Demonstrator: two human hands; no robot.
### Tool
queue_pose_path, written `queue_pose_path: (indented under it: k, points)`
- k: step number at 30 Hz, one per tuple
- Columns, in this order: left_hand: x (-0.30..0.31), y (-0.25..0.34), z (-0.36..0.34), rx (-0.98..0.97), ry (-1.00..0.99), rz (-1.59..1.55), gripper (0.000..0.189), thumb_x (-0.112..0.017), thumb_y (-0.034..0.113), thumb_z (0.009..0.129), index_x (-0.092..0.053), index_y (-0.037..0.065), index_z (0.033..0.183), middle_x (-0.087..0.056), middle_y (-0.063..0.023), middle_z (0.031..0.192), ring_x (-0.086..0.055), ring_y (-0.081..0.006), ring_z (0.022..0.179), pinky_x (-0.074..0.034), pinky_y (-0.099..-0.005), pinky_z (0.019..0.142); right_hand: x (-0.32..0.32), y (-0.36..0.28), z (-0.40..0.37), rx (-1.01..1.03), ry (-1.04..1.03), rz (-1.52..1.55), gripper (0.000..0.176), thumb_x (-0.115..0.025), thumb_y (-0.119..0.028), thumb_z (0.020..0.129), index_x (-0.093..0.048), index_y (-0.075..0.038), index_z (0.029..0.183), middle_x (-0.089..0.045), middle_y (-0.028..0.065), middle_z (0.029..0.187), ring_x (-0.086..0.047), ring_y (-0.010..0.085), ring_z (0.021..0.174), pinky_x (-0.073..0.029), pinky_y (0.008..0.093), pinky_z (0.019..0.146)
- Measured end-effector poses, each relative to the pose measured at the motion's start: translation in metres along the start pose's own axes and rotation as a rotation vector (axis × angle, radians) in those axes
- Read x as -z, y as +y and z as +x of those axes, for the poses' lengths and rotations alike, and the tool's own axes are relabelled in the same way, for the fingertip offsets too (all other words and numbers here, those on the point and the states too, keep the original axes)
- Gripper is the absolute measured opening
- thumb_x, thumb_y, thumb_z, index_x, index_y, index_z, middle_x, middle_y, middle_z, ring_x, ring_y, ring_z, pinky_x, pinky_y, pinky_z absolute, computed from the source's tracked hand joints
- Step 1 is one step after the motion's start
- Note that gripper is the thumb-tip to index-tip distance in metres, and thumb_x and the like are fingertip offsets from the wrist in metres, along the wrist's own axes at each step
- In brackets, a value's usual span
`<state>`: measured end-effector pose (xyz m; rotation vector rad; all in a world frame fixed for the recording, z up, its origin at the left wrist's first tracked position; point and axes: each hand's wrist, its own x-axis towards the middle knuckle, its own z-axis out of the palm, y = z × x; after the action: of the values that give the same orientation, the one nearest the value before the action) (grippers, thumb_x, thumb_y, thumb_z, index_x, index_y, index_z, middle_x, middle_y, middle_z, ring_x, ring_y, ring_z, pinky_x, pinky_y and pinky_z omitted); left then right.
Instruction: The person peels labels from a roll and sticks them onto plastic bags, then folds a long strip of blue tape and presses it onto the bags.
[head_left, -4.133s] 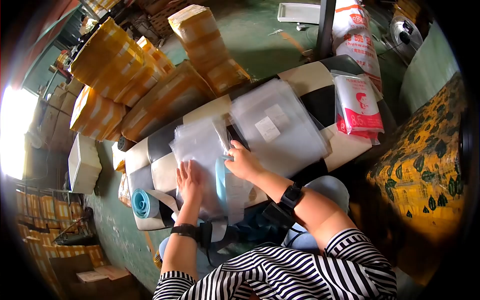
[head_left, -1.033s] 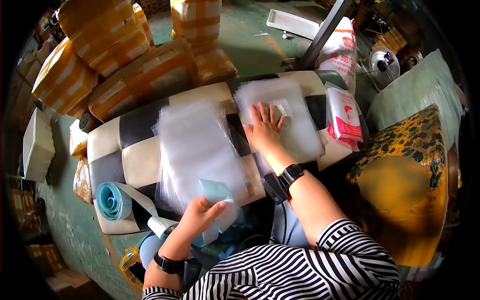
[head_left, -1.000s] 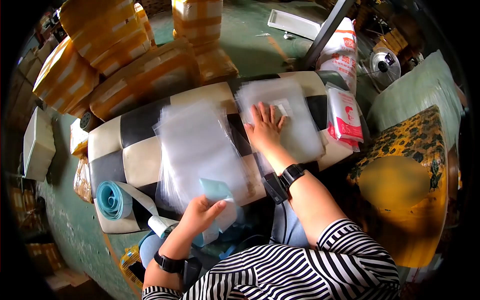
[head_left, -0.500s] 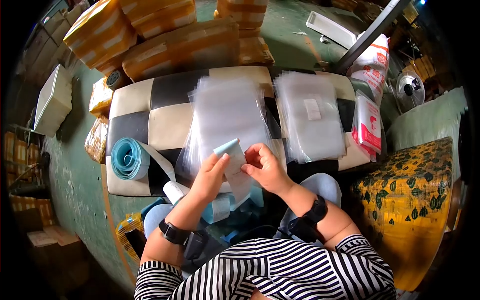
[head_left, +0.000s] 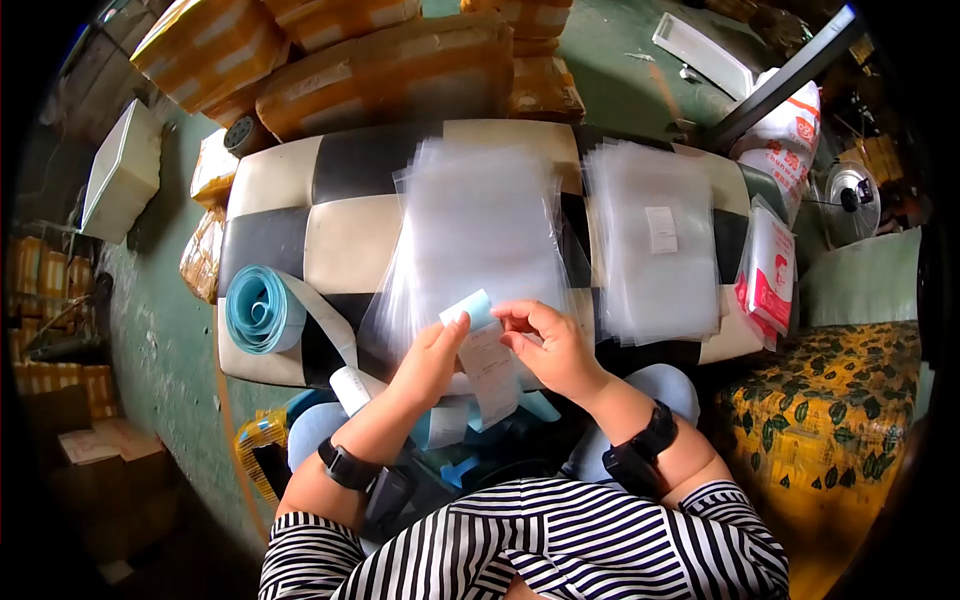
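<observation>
A strip of printed white labels [head_left: 489,375] with pale blue backing is folded over at its top in front of me. My left hand [head_left: 428,362] is closed on its left side, thumb on the face. At the upper right edge, the bent fingers of my right hand [head_left: 560,352] pinch the strip. The lower part of the strip hangs to my lap among more label tape [head_left: 446,424]. On the padded bench, the blue-backed label roll [head_left: 262,312] trails a length toward me. Beyond my hands lies a fanned stack of clear plastic bags [head_left: 480,230].
A second clear bag stack [head_left: 655,290] bears one white label [head_left: 662,230]. Beside it sits a red-and-white packet [head_left: 770,270]. Taped cartons [head_left: 390,80] stand behind the checkered bench [head_left: 345,245]. A leaf-patterned yellow box [head_left: 810,420] is at my right, a metal post [head_left: 785,75] behind.
The view has shifted, so the bench items appear farther right. The label strip now faces me more squarely. My right fingers have moved up along its edge toward the fold.
</observation>
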<state>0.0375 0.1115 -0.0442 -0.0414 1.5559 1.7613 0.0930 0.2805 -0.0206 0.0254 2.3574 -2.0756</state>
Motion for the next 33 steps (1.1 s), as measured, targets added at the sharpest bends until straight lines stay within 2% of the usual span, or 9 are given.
queue_pose_path:
  k: [2,5,11,19,23,27,29,31,33]
  points:
    - [-0.01,0.007,-0.002,0.076,0.061,-0.205,0.04,-0.04,0.034,0.091,-0.055,-0.003,0.087,-0.05,0.0001,0.069,-0.043,-0.0089,0.062,-0.037,-0.0246,0.055,0.0,-0.007,-0.001,0.042,-0.008,-0.134,0.026,-0.051,0.007,0.077,-0.054,0.0,0.101,-0.055,0.0049,0.082,-0.054,0.0107,0.075,-0.045,0.0225,0.07]
    - [-0.003,0.0,-0.001,-0.182,0.059,0.236,0.041,-0.039,0.034,0.091,-0.054,-0.003,0.081,-0.046,-0.0003,0.063,-0.039,-0.0095,0.06,-0.036,-0.0268,0.053,-0.001,-0.011,-0.002,0.042,-0.011,-0.186,0.024,-0.052,0.008,0.075,-0.057,0.0,0.097,-0.056,0.0065,0.083,-0.056,0.013,0.075,-0.046,0.0237,0.068]
    - [-0.007,0.005,-0.007,-0.202,0.083,0.357,0.043,-0.039,0.034,0.091,-0.049,-0.004,0.073,-0.04,-0.0029,0.057,-0.036,-0.0104,0.058,-0.033,-0.0279,0.051,-0.004,-0.003,-0.003,0.069,0.02,-0.168,0.015,-0.054,0.009,0.072,-0.056,0.001,0.085,-0.055,0.0086,0.081,-0.057,0.0172,0.074,-0.047,0.0262,0.066]
    - [-0.012,0.018,-0.01,0.144,0.131,-0.038,0.031,-0.043,0.031,0.089,-0.055,0.003,0.086,-0.05,-0.0036,0.07,-0.047,-0.0117,0.063,-0.036,-0.028,0.052,0.001,-0.021,-0.001,0.526,0.021,-0.465,0.015,-0.06,0.007,0.068,-0.053,-0.003,0.077,-0.05,0.0102,0.082,-0.051,0.0255,0.075,-0.043,0.0295,0.066]
    - [-0.016,0.007,0.001,0.298,0.234,-0.524,0.033,-0.044,0.033,0.088,-0.054,0.003,0.093,-0.052,-0.0061,0.076,-0.048,-0.0126,0.064,-0.035,-0.0263,0.051,0.016,-0.048,-0.009,0.653,0.107,-0.238,0.01,-0.058,0.0,0.076,-0.052,-0.005,0.083,-0.05,0.008,0.08,-0.051,0.0199,0.074,-0.043,0.0275,0.067]
    - [0.003,-0.016,-0.001,0.066,-0.002,0.065,0.042,-0.042,0.036,0.089,-0.057,-0.002,0.08,-0.049,-0.0035,0.061,-0.046,-0.0132,0.055,-0.037,-0.0267,0.051,0.038,-0.06,0.016,0.349,0.486,0.036,0.008,-0.056,0.001,0.079,-0.051,-0.002,0.085,-0.053,0.0051,0.081,-0.051,0.0112,0.071,-0.043,0.0228,0.066]
    - [-0.008,-0.008,-0.015,-0.147,-0.076,0.344,0.049,-0.04,0.038,0.089,-0.054,-0.007,0.076,-0.052,-0.0154,0.06,-0.047,-0.0198,0.057,-0.04,-0.0344,0.057,0.049,-0.052,0.053,0.099,0.344,0.108,0.006,-0.054,-0.001,0.08,-0.052,-0.001,0.085,-0.054,0.0032,0.075,-0.05,0.0089,0.066,-0.043,0.0213,0.063]
    - [-0.013,0.009,-0.029,-0.1,-0.262,0.528,0.044,-0.039,0.034,0.091,-0.054,-0.007,0.083,-0.052,-0.0078,0.065,-0.045,-0.0124,0.064,-0.041,-0.0296,0.061,0.052,-0.037,0.088,-0.157,0.118,-0.006,0.007,-0.056,-0.004,0.079,-0.053,-0.001,0.084,-0.054,0.0025,0.071,-0.05,0.0083,0.064,-0.043,0.0208,0.06]
    - [-0.016,0.009,-0.034,-0.156,-0.321,0.611,0.045,-0.039,0.035,0.09,-0.055,-0.007,0.082,-0.054,-0.0181,0.065,-0.05,-0.0229,0.061,-0.042,-0.0343,0.063,0.049,-0.02,0.116,-0.391,-0.031,-0.126,0.01,-0.059,-0.007,0.078,-0.054,-0.002,0.085,-0.054,0.0005,0.073,-0.05,0.0089,0.066,-0.042,0.0222,0.06]
